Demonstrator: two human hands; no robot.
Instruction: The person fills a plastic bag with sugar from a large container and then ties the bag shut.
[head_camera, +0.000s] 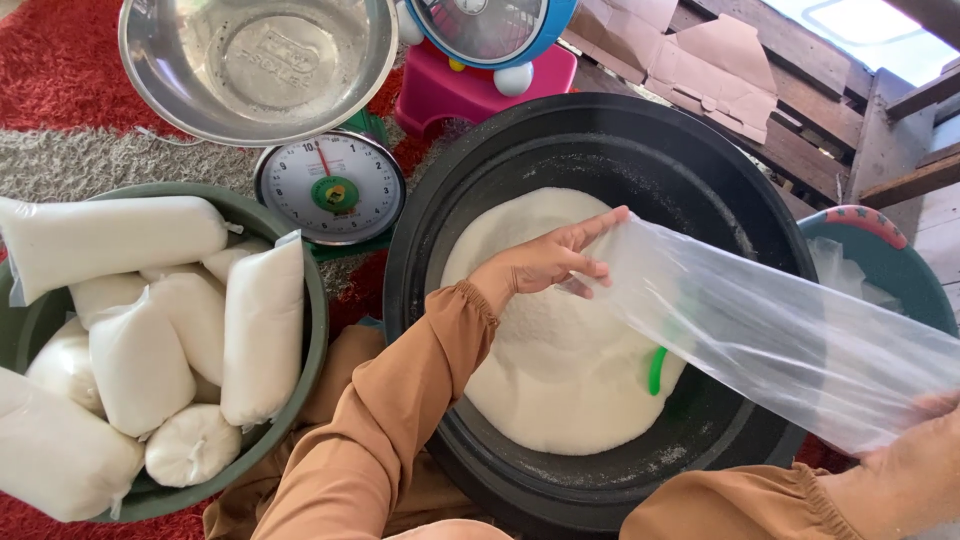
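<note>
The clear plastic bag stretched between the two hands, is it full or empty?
Empty. The clear plastic bag lies flat and see-through between the left hand and right hand; the black tub shows through it.

We see both arms covered in long sleeves of a soft tan-brown fabric, loose and creased along their length. Each sleeve ends in a gathered, elasticated cuff with a small ruffled edge at the wrist; beyond it the left hand (545, 262) and the right hand (915, 470) are bare, without rings or gloves
</note>
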